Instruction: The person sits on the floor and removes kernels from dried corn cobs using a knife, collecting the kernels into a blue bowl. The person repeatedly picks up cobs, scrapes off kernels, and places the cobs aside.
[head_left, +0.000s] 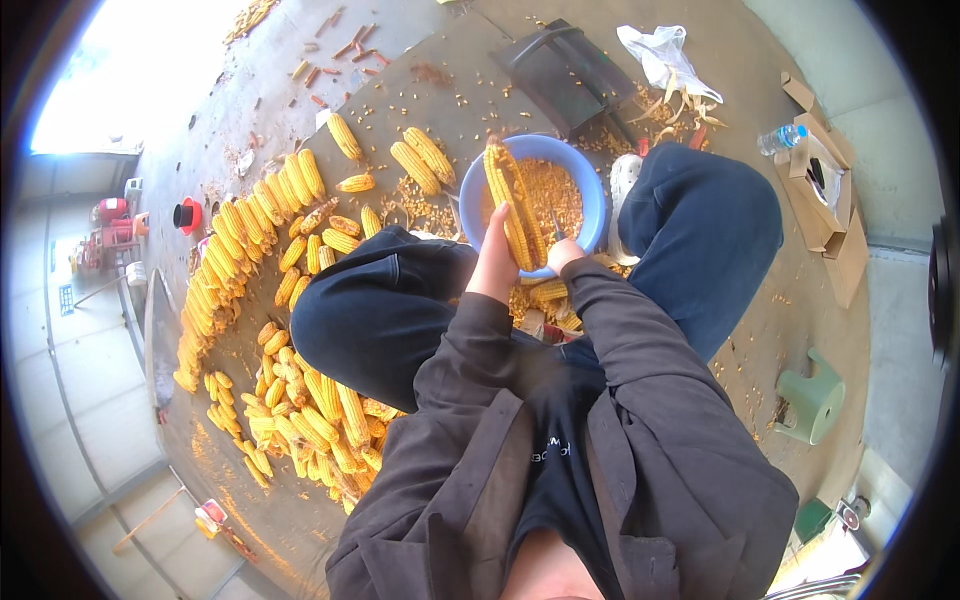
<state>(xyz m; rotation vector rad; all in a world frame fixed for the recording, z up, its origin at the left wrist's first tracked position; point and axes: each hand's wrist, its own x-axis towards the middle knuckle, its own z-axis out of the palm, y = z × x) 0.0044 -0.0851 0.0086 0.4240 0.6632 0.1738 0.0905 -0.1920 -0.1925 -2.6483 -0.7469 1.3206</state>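
My left hand (496, 251) holds a yellow corn cob (514, 206) tilted above a blue plastic basin (470, 191). A dark groove runs down the cob, where kernels are gone from a strip. Loose corn kernels (551, 180) lie in the basin. My right hand (564, 253) is closed around a thin pointed tool (556, 223) at the basin's near rim. Its tip points into the basin, and its handle is mostly hidden by my fingers. More corn cobs (551, 291) lie between my legs, just below the basin.
A long row of corn cobs (240, 232) and a heap of cobs (307, 420) lie to my left. Beyond the basin are a black dustpan (566, 71) and a white plastic bag (660, 56). At right stand a cardboard box (814, 199), a water bottle (780, 140) and a green stool (814, 397).
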